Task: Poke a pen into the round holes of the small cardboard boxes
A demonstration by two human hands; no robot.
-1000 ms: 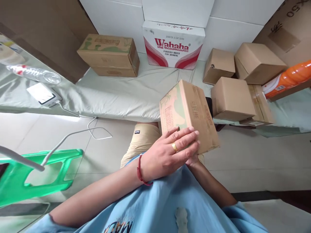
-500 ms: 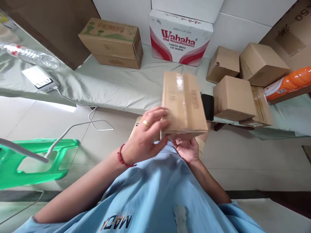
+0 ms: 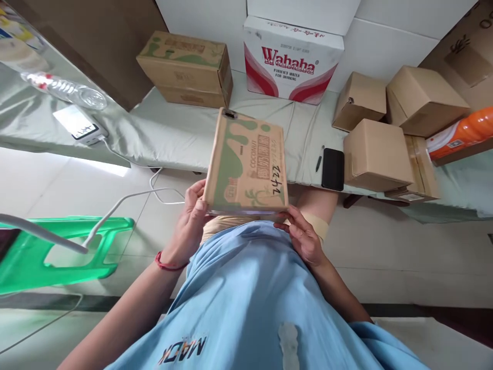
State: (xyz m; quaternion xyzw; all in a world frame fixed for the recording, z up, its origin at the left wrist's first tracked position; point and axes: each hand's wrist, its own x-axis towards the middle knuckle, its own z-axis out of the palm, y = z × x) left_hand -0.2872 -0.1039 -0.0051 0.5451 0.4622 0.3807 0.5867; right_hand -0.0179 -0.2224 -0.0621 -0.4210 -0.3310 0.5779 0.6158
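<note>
A cardboard box (image 3: 246, 164) with green print, the word "COCONUT" and handwritten black digits rests above my lap, tilted toward me. My left hand (image 3: 191, 210) grips its left near corner, the thumb on the edge and the fingers partly hidden behind. At the right near corner, my right hand (image 3: 302, 234) holds the lower edge with curled fingers; part of them is under the box. A black phone (image 3: 333, 169) and a dark pen (image 3: 319, 159) lie on the cloth-covered surface to the right of the box.
Several plain cardboard boxes (image 3: 377, 154) and an orange bottle (image 3: 462, 132) are at right. A Wahaha carton (image 3: 290, 61) and another printed box (image 3: 185, 69) stand behind. At left are a plastic bottle (image 3: 65, 91), a white power bank (image 3: 80, 125), its cable and a green stool (image 3: 77, 252).
The box has been turned from its taped side to its green printed side and shifted left. My left hand moved down to its left corner, my right hand to its right corner.
</note>
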